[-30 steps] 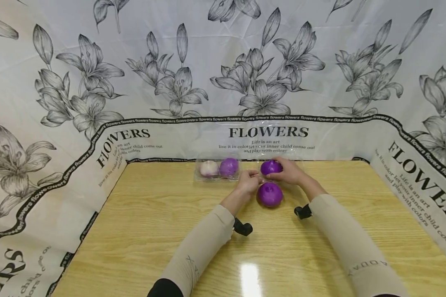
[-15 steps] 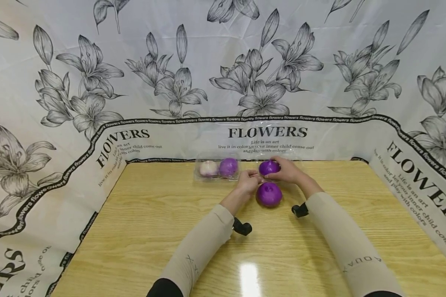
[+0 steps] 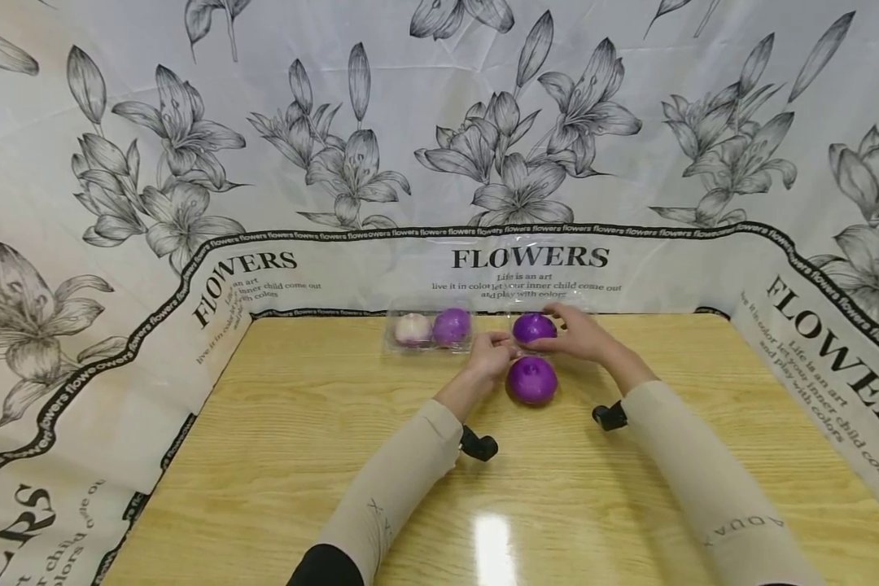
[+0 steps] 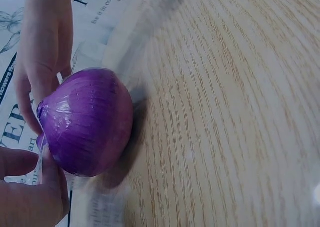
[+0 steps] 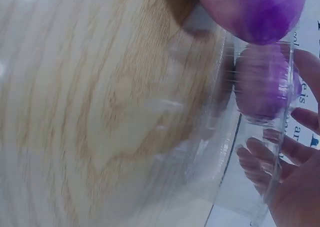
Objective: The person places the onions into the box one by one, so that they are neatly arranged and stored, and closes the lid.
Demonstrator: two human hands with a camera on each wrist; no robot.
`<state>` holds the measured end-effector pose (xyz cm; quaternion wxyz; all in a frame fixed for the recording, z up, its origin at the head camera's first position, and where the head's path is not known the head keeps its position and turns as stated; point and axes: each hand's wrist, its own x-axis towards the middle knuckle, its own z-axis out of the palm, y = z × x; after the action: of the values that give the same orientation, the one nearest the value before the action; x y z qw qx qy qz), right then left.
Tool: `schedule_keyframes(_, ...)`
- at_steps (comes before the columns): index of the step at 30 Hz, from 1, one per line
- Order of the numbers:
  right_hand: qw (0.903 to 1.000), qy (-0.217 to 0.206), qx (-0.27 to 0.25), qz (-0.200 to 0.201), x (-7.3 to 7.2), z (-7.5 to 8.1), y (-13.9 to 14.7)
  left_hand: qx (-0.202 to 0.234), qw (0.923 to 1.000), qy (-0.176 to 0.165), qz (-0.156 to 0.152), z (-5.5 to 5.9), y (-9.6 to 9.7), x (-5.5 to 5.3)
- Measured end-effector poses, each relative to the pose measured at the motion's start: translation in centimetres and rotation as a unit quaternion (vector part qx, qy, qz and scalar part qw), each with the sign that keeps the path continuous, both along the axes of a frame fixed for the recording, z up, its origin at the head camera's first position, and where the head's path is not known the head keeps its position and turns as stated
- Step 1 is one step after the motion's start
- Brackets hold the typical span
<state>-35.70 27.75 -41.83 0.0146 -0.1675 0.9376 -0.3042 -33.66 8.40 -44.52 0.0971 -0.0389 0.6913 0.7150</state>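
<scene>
My left hand pinches the thin edge of a clear plastic clamshell box between thumb and fingers. Inside that box, at the back of the table, sits a purple onion. The right hand is spread beside this onion, its fingers loosely bent; in the right wrist view, several fingertips show through the clear wall and the thumb lies near the onion. Another purple onion rests on the table just in front of the box, close to the left hand's fingertips.
Left of the hands stands a second clear box with a whitish onion and a purple onion in it. A flower-printed cloth hangs close behind both boxes. Black camera mounts stick out from the wrists over the wooden table.
The right hand's fingers have loosened from the onion in the box and the hand has drawn slightly to the right. The left hand keeps its pinch on the box edge.
</scene>
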Motion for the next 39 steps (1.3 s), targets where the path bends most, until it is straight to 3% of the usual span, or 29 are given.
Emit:
schedule_keyframes(8,0.9993,0.029,0.023,0.008,1.4,1.2,1.1,0.011,0.9999,0.000,0.002,0.0,0.1,0.0)
schedule_keyframes(12,0.9975,0.055,0.036,0.026,2.6,2.2,1.4,0.012,0.9999,-0.001,0.001,0.1,0.2,0.0)
schedule_keyframes(18,0.9966,0.058,0.047,0.034,4.4,3.2,1.7,0.040,0.9991,0.000,-0.011,0.2,0.0,-0.1)
schedule_keyframes(23,0.9968,0.062,0.037,0.035,5.6,2.8,1.8,0.050,0.9987,-0.002,-0.012,0.0,-0.1,-0.1)
schedule_keyframes(35,0.9971,0.067,0.019,0.031,8.3,1.8,0.9,-0.001,1.0000,0.001,-0.004,-0.2,0.0,0.0)
schedule_keyframes(39,0.9975,0.060,0.015,0.035,8.9,1.2,0.5,0.015,0.9999,0.003,-0.007,-0.2,0.0,-0.1)
